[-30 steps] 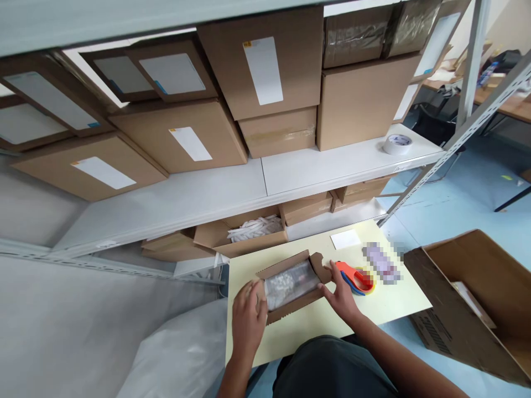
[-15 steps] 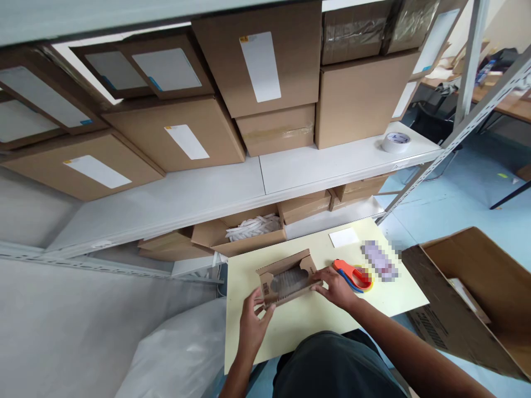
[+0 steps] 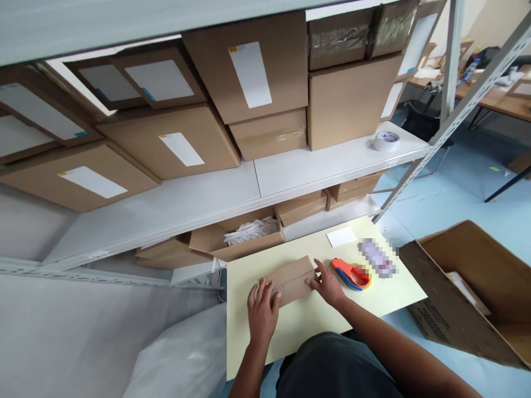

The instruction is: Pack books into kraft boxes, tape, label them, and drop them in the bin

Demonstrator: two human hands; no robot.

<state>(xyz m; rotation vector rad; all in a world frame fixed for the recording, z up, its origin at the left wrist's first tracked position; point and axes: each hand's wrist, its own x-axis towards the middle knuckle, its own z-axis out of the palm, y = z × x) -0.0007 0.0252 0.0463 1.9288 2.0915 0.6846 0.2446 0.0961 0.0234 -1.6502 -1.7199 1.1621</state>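
Note:
On the pale yellow tabletop point(image 3: 249, 331) lies a small cardboard box point(image 3: 292, 278), its flaps folded over so that a seam runs along the top. My left hand point(image 3: 263, 309) rests over its left end, fingers apart on the top and thumb at the near side. At the right end my right hand point(image 3: 326, 283) grips the box, with its index finger by the far corner and its thumb nearer to me. An orange and blue tape dispenser point(image 3: 352, 275) lies just right of that hand. The inside of the box is hidden.
A white card point(image 3: 341, 236) and a blurred-out lilac item point(image 3: 377, 257) lie at the table's far right. Beyond stands a shelf point(image 3: 199, 190) with stacked cartons point(image 3: 253, 72) and a tape roll point(image 3: 386, 141). A large open carton point(image 3: 427, 309) stands at right, a whitish plastic bag point(image 3: 178, 354) at left.
The small box was open with greyish contents showing; its flaps now cover them. My left hand has moved from the near left corner onto the top. The view has shifted slightly.

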